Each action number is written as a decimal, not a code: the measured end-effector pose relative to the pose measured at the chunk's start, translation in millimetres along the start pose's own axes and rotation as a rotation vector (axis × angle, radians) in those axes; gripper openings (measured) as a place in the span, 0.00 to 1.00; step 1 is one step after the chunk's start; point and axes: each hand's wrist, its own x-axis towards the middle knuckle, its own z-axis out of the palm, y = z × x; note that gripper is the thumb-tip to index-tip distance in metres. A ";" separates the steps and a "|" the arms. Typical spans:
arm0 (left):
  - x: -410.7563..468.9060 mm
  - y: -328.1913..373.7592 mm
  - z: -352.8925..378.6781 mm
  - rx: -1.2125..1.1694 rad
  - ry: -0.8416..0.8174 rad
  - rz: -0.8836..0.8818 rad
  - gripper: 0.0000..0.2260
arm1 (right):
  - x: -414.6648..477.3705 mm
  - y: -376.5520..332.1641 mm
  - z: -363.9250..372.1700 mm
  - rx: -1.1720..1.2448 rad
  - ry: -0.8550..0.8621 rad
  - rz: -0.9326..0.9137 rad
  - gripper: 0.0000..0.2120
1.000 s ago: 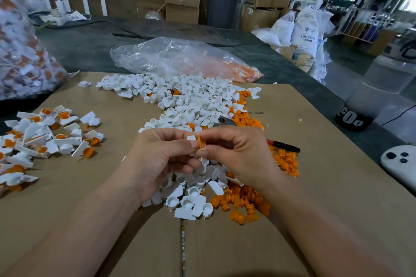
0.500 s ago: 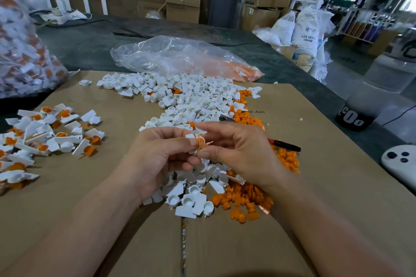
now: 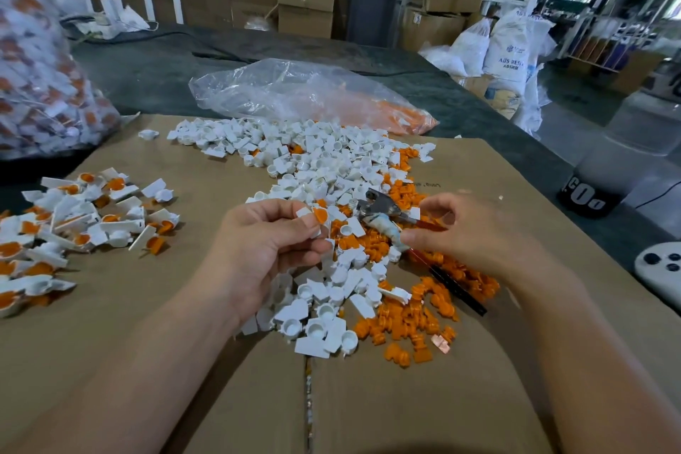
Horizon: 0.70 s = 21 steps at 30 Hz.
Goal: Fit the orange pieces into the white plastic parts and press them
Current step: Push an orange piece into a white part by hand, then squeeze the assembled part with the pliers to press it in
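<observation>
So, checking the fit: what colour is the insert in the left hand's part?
Orange insert in the white plastic part; head view.

Head-worn wide-angle view, forward and down, close above the cardboard (image 3: 479,173)

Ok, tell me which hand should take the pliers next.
Right. The right hand sits at the handle of the pliers, while the left hand is busy pinching the white part with its orange piece.
</observation>
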 end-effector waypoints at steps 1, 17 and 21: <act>0.1 -0.2 0.2 -0.004 0.000 0.002 0.08 | -0.1 -0.3 0.3 -0.080 -0.012 -0.001 0.37; -0.7 -1.6 -2.3 0.006 0.004 0.026 0.09 | 2.8 -4.6 11.5 -0.247 -0.044 0.066 0.29; -0.9 -2.0 -2.9 -0.004 0.010 0.035 0.08 | 1.0 -7.1 8.7 -0.262 0.048 0.017 0.23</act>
